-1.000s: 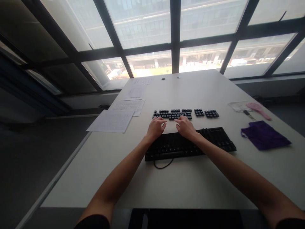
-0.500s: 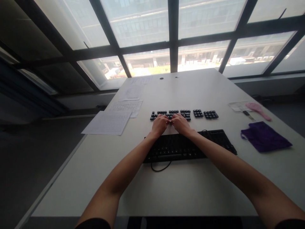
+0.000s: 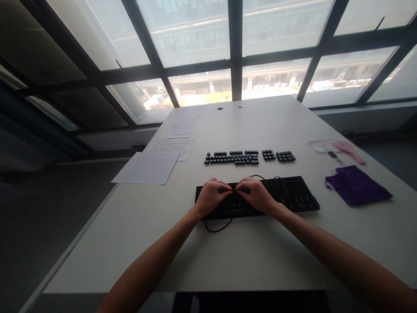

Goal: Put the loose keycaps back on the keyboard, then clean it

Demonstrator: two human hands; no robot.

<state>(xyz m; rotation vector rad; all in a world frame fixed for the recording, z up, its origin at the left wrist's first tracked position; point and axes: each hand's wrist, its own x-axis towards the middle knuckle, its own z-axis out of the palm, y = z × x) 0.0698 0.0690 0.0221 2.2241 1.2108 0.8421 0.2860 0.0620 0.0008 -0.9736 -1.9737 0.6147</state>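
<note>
A black keyboard [image 3: 289,191] lies near the middle of the white table, with its key area partly bared of caps. My left hand [image 3: 213,195] is over its left half, thumb and fingertips pinched together. Facing it, my right hand [image 3: 256,194] makes the same pinch, the two sets of fingertips almost meeting above the keyboard. Whatever is between them is small and dark and does not stand out from the black keyboard. Beyond the hands, black keycaps [image 3: 231,158] are laid out in rows, with smaller blocks of keycaps [image 3: 286,157] to the right.
Sheets of paper [image 3: 146,168] lie along the table's left edge. At the right are a purple cloth bag [image 3: 358,186], a pink hairbrush-like object [image 3: 350,152] and a small dark-handled tool [image 3: 335,156]. A cable [image 3: 219,230] loops out in front of the keyboard. Windows rise behind the table.
Both hands have come back toward me, from the rows of keycaps to above the keyboard. Their fingers stay pinched. The near row of keycaps is now uncovered.
</note>
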